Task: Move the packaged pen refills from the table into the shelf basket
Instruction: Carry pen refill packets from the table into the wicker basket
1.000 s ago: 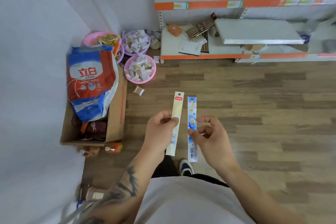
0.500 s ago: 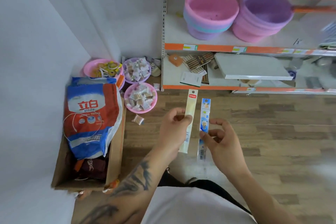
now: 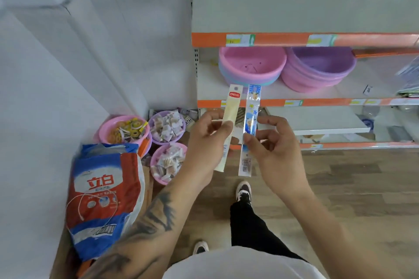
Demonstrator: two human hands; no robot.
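Observation:
My left hand pinches a long cream refill pack with a red label, held upright in front of the shelf. Beside it, my right hand pinches a clear refill pack with blue cartoon print between thumb and forefinger. The two packs stand side by side, nearly touching. Behind their tops, on the middle shelf, sit a stack of pink basins and a stack of purple and pink basins.
An orange-edged shelf unit fills the right. On the floor at the left stand small pink bowls of sweets and bands, and a cardboard box holding a red and blue detergent bag. My feet stand on wood flooring.
The view has tilted up, bringing the upper shelves and basins into sight. Both hands have risen toward the shelf, still holding the two packs side by side.

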